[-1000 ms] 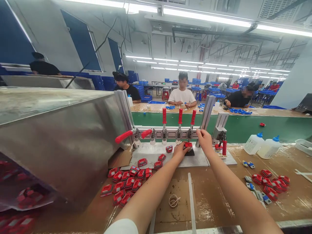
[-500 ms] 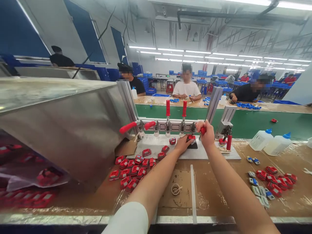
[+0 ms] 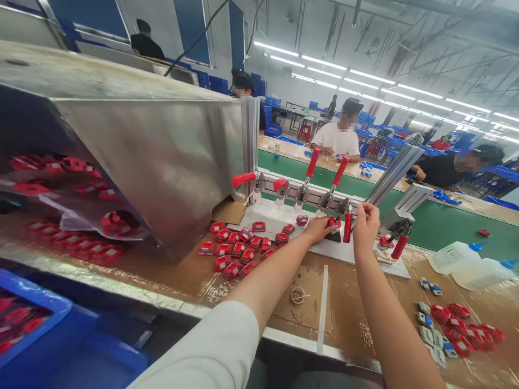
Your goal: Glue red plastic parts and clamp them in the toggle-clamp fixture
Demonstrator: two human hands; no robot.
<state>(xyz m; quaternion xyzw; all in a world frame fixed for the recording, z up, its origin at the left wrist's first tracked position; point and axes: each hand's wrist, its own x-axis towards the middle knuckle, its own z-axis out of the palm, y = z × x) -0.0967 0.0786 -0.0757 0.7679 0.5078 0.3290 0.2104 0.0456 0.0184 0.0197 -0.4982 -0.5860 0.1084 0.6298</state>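
At the metal fixture (image 3: 279, 215), my left hand (image 3: 319, 229) has its fingertips closed around a red part (image 3: 334, 222) on a dark block below a toggle clamp. That clamp's red handle (image 3: 347, 228) points down. Just right of the handle is my right hand (image 3: 366, 219), raised with curled fingers and nothing visible in them. Two red handles stand up, and two at the left lie over sideways. A loose red part (image 3: 302, 220) lies on the plate left of my left hand. Several more red parts (image 3: 238, 249) are heaped in front of the plate.
A large metal box (image 3: 154, 162) stands at the left, with blue bins (image 3: 81, 346) below. Another clamp (image 3: 400, 247), two bottles (image 3: 454, 257) and red and grey parts (image 3: 458, 324) are at the right. A small cup (image 3: 297, 295) sits in front. People work across the green belt.
My right hand has let go of the clamp handle, which now hangs down beside it. My left hand remains at the red part. The view has turned left and tilted.
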